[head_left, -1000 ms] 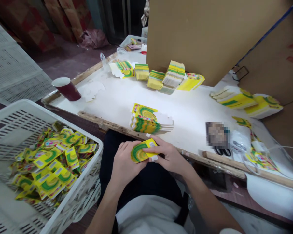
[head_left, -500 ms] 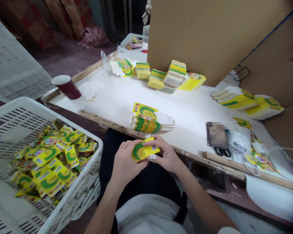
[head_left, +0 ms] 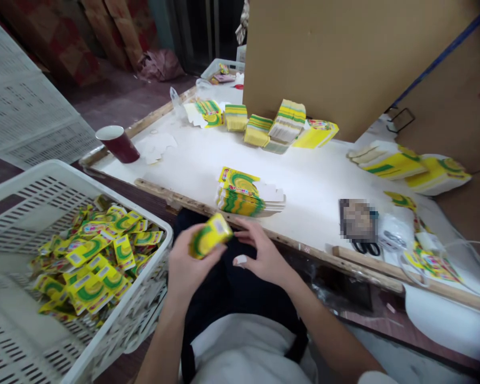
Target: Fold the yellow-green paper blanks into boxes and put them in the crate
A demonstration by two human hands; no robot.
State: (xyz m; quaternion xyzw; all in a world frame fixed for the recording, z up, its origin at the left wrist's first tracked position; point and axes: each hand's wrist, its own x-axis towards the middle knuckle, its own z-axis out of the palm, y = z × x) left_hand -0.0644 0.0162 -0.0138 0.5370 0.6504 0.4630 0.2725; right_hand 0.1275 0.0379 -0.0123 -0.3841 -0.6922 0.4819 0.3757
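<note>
My left hand (head_left: 186,266) grips a small yellow and green folded box (head_left: 210,234) over my lap, a little right of the white crate's rim. My right hand (head_left: 260,256) hovers just right of the box with its fingers spread and nothing in them. A stack of flat yellow and green box blanks (head_left: 240,194) lies on the white table (head_left: 192,160) just beyond my hands. The white plastic crate (head_left: 36,186) at my left holds several folded boxes (head_left: 96,256) of the same kind.
A dark red cup (head_left: 118,143) stands at the table's left end. More bundles of blanks (head_left: 280,125) lie along the back, against a big cardboard sheet (head_left: 336,58). Further stacks (head_left: 408,168) sit at the right, with scissors (head_left: 366,246) and plastic bags near the front edge.
My right hand has let go of the box and opened. My left hand has carried the box to the left, towards the crate.
</note>
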